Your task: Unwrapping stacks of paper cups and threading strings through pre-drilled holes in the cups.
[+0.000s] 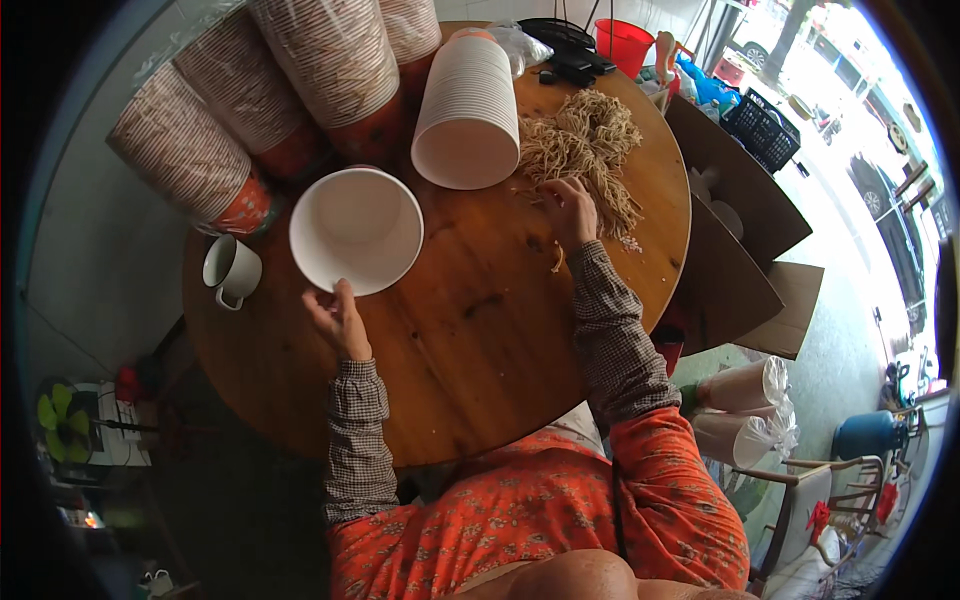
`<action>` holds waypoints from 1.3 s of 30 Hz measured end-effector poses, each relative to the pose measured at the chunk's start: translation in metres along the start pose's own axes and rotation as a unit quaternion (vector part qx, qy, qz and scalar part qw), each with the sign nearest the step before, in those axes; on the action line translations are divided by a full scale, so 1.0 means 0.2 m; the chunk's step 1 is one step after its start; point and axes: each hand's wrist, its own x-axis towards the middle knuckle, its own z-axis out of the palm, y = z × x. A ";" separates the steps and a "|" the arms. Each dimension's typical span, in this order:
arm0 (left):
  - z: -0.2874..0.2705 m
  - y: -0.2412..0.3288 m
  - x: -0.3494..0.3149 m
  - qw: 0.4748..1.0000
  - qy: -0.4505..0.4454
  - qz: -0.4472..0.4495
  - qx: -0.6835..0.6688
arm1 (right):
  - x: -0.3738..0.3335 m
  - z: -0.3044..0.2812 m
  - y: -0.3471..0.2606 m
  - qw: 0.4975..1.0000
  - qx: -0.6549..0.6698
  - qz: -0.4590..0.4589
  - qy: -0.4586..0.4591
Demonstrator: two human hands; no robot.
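Observation:
A round paper tub [357,232], white inside, stands on the wooden table with its mouth toward me. My left hand [340,322] is at its near rim, thumb at the edge and the other fingers curled beside it. To the right, my right hand [572,212] has its fingers bent together at the near left edge of a heap of tan, tangled strands [590,135]. What its fingertips hold, if anything, is too small to tell. A nested stack of white paper tubs [465,115] lies beyond, between the open tub and the heap.
Tall plastic-wrapped stacks of tubs [185,150] line the table's far left. A white enamel mug [233,267] stands at the left edge of the table [450,370]. Right of it are an open cardboard box [720,250] and wrapped tub stacks [735,437]. A red bucket [622,45] is behind.

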 end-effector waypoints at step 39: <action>0.02 0.30 -0.23 0.951 -0.279 0.130 0.026 | -0.47 0.12 -0.87 0.920 0.281 -0.157 -0.225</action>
